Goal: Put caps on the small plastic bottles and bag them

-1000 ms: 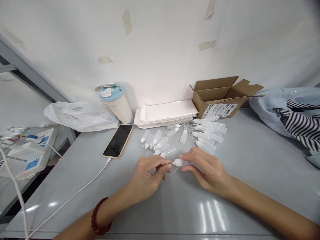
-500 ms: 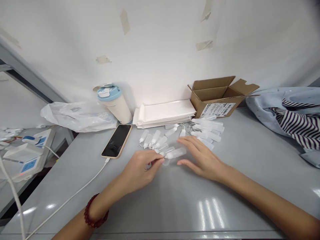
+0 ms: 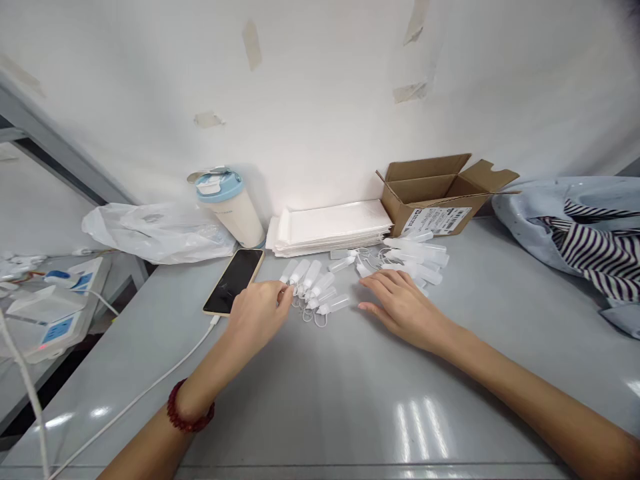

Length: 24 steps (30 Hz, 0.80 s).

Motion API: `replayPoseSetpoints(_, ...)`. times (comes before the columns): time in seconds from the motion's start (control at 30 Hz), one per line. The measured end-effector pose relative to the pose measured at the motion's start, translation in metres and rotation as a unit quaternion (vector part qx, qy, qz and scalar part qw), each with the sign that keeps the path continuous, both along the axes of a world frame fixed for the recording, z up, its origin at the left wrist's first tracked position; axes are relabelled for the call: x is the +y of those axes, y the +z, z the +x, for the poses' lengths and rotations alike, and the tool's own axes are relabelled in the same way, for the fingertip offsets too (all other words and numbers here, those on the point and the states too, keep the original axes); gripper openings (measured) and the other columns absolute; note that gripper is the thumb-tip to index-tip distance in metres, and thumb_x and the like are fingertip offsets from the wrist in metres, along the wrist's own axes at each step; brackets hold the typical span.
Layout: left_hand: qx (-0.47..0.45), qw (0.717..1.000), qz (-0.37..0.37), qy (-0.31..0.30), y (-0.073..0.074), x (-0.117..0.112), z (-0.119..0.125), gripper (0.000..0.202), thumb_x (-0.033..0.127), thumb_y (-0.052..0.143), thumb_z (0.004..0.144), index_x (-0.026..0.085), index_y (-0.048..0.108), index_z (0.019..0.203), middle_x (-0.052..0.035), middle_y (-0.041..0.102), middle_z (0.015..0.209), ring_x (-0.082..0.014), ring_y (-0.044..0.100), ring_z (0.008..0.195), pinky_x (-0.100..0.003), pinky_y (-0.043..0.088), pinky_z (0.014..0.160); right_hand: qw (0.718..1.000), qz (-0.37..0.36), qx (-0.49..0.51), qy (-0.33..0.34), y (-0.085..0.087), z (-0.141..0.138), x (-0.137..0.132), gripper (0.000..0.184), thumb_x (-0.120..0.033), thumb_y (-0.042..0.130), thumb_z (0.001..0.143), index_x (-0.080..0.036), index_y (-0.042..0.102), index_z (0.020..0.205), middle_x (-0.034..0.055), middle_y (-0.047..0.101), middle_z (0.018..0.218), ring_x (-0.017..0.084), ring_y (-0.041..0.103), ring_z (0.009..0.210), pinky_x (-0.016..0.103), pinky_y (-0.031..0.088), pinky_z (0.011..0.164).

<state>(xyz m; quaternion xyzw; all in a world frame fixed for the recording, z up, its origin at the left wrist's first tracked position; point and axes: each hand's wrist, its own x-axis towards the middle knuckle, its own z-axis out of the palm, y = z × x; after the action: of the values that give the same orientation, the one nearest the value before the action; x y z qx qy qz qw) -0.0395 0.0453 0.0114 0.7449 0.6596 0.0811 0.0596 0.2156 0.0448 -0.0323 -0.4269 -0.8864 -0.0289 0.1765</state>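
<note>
While your left grip (image 3: 259,315) curls narrow at the row of plastic dropper bottles (image 3: 313,279) on the desk (image 3: 320,387), its hold unclear, your right grip (image 3: 405,312) lies wide and empty nearby; sorting seems underway, another bottle looks due for lifting.

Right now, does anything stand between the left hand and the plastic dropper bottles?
Nothing visible does: the left hand lies right at the near end of the dropper bottles, and the phone lies on the hand's other side.
</note>
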Motion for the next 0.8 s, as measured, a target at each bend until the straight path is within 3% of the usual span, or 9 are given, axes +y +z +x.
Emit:
replayPoseSetpoints(0.2, 0.0, 0.999, 0.01, 0.047, 0.002, 0.001, 0.0, 0.039, 0.035, 0.035, 0.087, 0.019, 0.034, 0.051, 0.0008, 0.035, 0.048, -0.0137, 0.031, 0.046, -0.027, 0.016, 0.051, 0.999, 0.017, 0.017, -0.033, -0.006, 0.001, 0.005, 0.022, -0.021, 0.044, 0.092, -0.011, 0.06, 0.104, 0.0163, 0.058, 0.099, 0.024, 0.054, 0.085, 0.04, 0.047, 0.078)
replayPoseSetpoints(0.33, -0.022, 0.999, 0.009, 0.042, 0.002, 0.0, 0.0, 0.038, 0.034, 0.035, 0.086, 0.019, 0.029, 0.052, 0.0024, 0.03, 0.048, -0.0123, 0.025, 0.046, -0.027, 0.016, 0.052, 0.999, 0.026, 0.007, -0.029, -0.011, 0.0, 0.006, 0.021, -0.021, 0.045, 0.091, -0.014, 0.064, 0.097, 0.0191, 0.056, 0.11, 0.028, 0.054, 0.094, 0.044, 0.047, 0.081)
replayPoseSetpoints(0.57, -0.059, 0.997, 0.049, 0.018, 0.0, -0.005, 0.003, 0.039, 0.031, 0.037, 0.087, 0.018, 0.029, 0.051, 0.0041, 0.026, 0.048, -0.0109, 0.021, 0.047, -0.026, 0.017, 0.051, 0.999, 0.038, 0.035, -0.014, -0.014, 0.001, 0.007, 0.021, -0.014, 0.043, 0.09, -0.014, 0.064, 0.088, 0.0161, 0.064, 0.097, 0.026, 0.058, 0.088, 0.042, 0.047, 0.08)
replayPoseSetpoints(0.7, -0.105, 0.99, 0.089, -0.029, -0.005, -0.009, 0.006, 0.034, 0.03, 0.038, 0.089, 0.018, 0.05, 0.059, 0.0023, 0.045, 0.053, -0.0111, 0.036, 0.049, -0.025, 0.025, 0.05, 0.995, 0.043, 0.087, -0.005, -0.002, 0.001, -0.001, 0.018, -0.011, 0.041, 0.091, -0.017, 0.058, 0.09, 0.0107, 0.065, 0.094, 0.021, 0.059, 0.087, 0.037, 0.047, 0.079)
replayPoseSetpoints(0.8, -0.171, 0.978, 0.091, -0.072, -0.008, -0.015, 0.01, 0.025, 0.031, 0.042, 0.09, 0.016, 0.062, 0.091, -0.0015, 0.062, 0.07, -0.0132, 0.052, 0.059, -0.023, 0.036, 0.054, 0.979, -0.003, 0.203, 0.0, 0.01, -0.002, -0.013, 0.011, -0.014, 0.044, 0.091, -0.02, 0.052, 0.097, 0.0066, 0.065, 0.093, 0.019, 0.06, 0.089, 0.031, 0.048, 0.075)
